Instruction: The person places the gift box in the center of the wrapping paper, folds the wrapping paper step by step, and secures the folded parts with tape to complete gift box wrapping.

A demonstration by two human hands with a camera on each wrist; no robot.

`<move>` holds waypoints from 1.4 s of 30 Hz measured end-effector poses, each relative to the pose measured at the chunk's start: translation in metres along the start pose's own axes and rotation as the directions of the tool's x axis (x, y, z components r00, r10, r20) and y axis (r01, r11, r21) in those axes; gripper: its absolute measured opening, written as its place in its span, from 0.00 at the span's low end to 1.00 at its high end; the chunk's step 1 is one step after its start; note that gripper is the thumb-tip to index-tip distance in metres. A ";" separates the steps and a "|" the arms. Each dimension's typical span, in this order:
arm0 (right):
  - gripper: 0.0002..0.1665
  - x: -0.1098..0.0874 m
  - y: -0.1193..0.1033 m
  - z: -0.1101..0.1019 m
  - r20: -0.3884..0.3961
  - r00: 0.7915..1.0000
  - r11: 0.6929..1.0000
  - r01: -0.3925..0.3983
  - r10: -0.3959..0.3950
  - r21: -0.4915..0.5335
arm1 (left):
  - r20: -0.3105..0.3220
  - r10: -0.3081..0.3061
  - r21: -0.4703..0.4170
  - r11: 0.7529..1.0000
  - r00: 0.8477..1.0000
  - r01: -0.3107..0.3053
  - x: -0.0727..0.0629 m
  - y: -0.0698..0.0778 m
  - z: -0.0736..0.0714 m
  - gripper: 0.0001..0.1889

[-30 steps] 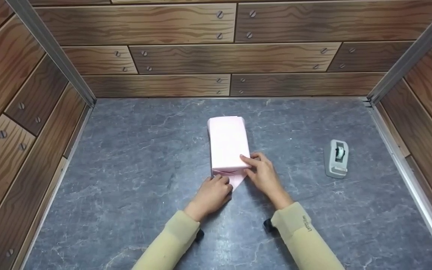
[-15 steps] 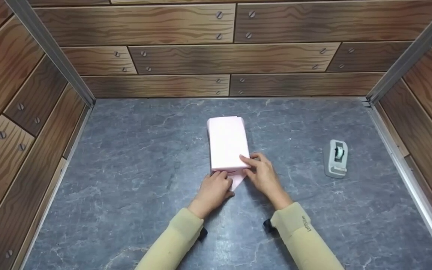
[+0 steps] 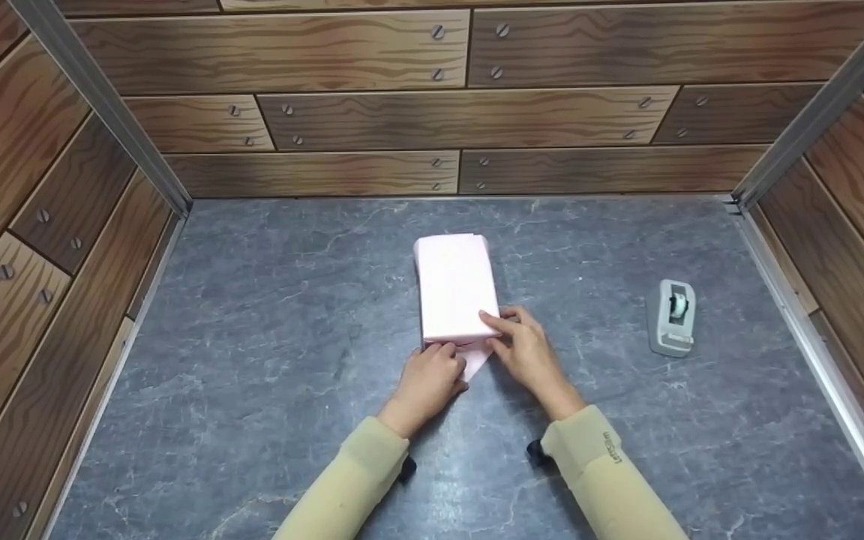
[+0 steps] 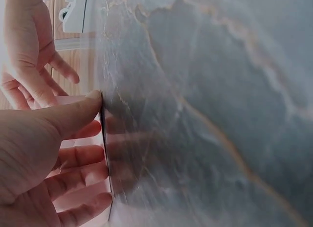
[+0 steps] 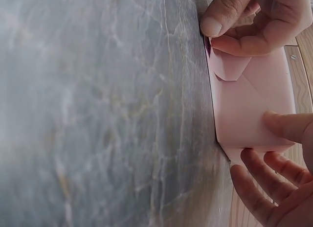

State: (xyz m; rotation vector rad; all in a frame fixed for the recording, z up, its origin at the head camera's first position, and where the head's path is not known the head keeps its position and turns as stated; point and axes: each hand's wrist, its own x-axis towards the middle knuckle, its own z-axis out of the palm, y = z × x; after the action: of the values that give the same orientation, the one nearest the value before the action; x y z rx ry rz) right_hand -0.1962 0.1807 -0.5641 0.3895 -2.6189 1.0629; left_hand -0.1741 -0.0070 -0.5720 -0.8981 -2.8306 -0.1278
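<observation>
A box wrapped in pink paper (image 3: 456,285) lies on the grey marbled surface, its near end towards the person. From that end a folded paper flap (image 3: 475,361) sticks out at an angle. The left hand (image 3: 426,382) pinches the flap's edge between thumb and curled forefinger, as the right wrist view shows. The right hand (image 3: 531,354) holds the near right corner of the box. Its thumb (image 5: 281,125) presses the end face, while the other fingers lie along the side. The box's underside is hidden.
A grey tape dispenser (image 3: 673,319) with a roll in it stands on the right of the surface. Wood-patterned walls (image 3: 372,116) with metal corner strips (image 3: 113,112) close off the back and both sides.
The left hand has shifted slightly forward and right, closer to the near end of the box. The right hand and the box have stayed in place.
</observation>
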 end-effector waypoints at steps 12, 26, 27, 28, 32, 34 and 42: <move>0.30 -0.001 0.000 0.001 -0.013 1.000 1.000 -0.002 0.002 -0.019 | -0.113 0.039 -0.022 0.999 0.993 -0.042 -0.003 0.001 0.001 0.09; 0.30 -0.001 0.000 0.001 -0.022 1.000 1.000 0.011 -0.011 -0.001 | -0.178 -0.003 -0.206 0.978 0.984 -0.034 -0.001 0.003 -0.002 0.05; 0.30 -0.001 0.000 0.001 -0.021 1.000 1.000 0.007 -0.007 -0.006 | -0.177 -0.003 -0.208 0.977 0.984 -0.034 -0.001 0.003 -0.002 0.05; 0.30 -0.001 0.000 0.001 -0.020 1.000 1.000 0.003 -0.004 -0.009 | -0.177 -0.003 -0.208 0.977 0.984 -0.035 -0.001 0.003 -0.002 0.05; 0.30 -0.001 0.000 0.002 -0.010 1.000 1.000 -0.015 0.015 -0.016 | -0.207 0.003 -0.170 0.985 0.978 -0.039 0.000 0.002 -0.001 0.04; 0.30 -0.001 0.000 0.002 -0.004 1.000 1.000 -0.020 0.020 -0.016 | -0.237 0.009 -0.141 0.989 0.971 -0.043 0.001 0.002 -0.001 0.04; 0.29 -0.001 0.000 0.001 -0.012 1.000 1.000 0.004 -0.004 -0.028 | -0.363 0.042 -0.056 0.996 0.931 -0.067 0.002 0.000 0.000 0.08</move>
State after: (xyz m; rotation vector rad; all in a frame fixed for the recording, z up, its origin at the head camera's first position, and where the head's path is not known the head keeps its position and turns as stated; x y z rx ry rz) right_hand -0.1953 0.1803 -0.5658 0.3815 -2.6186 1.0230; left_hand -0.1755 -0.0056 -0.5718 -0.8640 -2.4703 -0.3458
